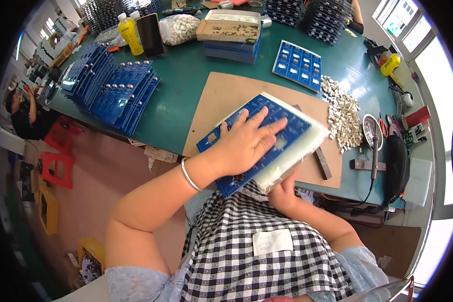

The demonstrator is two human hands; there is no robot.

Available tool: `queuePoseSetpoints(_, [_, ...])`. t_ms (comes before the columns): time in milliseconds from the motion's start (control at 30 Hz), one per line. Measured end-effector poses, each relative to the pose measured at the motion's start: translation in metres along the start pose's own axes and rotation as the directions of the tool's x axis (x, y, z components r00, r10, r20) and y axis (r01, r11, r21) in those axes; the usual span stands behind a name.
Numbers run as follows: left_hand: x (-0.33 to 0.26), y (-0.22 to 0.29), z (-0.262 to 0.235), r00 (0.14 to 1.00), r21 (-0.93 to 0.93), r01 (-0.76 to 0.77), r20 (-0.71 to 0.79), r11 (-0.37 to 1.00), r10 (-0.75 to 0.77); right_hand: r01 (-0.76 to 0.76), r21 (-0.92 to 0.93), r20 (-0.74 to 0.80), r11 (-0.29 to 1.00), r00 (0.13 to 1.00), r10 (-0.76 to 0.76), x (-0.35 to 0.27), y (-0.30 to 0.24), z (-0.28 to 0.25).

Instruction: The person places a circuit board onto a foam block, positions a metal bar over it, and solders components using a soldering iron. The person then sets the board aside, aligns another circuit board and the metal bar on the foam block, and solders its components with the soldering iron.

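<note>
The left hand [239,146] lies palm down on a blue circuit board [299,125], its fingers spread apart and its fingertips toward the board's far edge. The board rests against a thick white pad [297,153], which shows beyond and to the right of these fingers; both are tilted above the near part of a brown sheet [216,95]. The right hand [285,194] is at the pad's near right edge, below and to the right of the left fingers. Its fingertips are partly hidden by the pad, so whether they pinch it cannot be told. A dark bar [322,163] lies on the brown sheet just right of the right fingers. Farther right are a heap of small silvery parts [343,118] and a soldering iron [375,158]. Beyond the left fingertips, a second blue board [298,65] lies partly on the sheet, its openings holding small parts, and a shallow box [229,29] of small pieces sits farther away. Left of the left fingers, a row of blue boards [121,100] leans on the green table [176,116].
</note>
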State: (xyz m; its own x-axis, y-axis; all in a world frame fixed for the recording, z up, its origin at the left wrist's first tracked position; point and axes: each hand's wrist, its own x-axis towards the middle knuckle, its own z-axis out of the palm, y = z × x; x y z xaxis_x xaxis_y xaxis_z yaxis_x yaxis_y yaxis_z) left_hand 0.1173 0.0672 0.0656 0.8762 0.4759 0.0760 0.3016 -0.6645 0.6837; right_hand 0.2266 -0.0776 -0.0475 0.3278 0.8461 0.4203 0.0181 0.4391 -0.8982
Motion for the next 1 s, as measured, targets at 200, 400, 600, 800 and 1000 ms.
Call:
queuePoseSetpoints(200, [-0.009,0.008,0.036,1.0,0.455,0.019,0.006,0.89,-0.024,-0.785,0.387,0.256,0.484,0.596,0.761,0.016,-0.092,-0.035])
queuePoseSetpoints(400, [0.0,-0.004,0.048,0.999,0.532,0.031,-0.039,0.846,-0.013,-0.882,0.423,0.326,0.207,0.361,0.873,0.035,-0.089,-0.052])
queuePoseSetpoints(600, [-0.002,-0.007,0.052,0.996,0.537,0.005,-0.08,0.844,0.045,-0.886,0.434,0.325,0.161,0.321,0.889,0.029,-0.109,-0.059])
queuePoseSetpoints(800, [-0.004,-0.007,0.054,0.993,0.528,-0.012,-0.091,0.849,0.071,-0.456,-0.58,-0.045,0.675,0.845,0.532,0.039,-0.121,-0.108])
queuePoseSetpoints(1000, [-0.001,-0.008,0.053,0.991,0.515,0.0,-0.114,0.857,0.069,0.061,-0.998,0.05,-0.026,0.95,0.307,0.064,-0.066,-0.135])
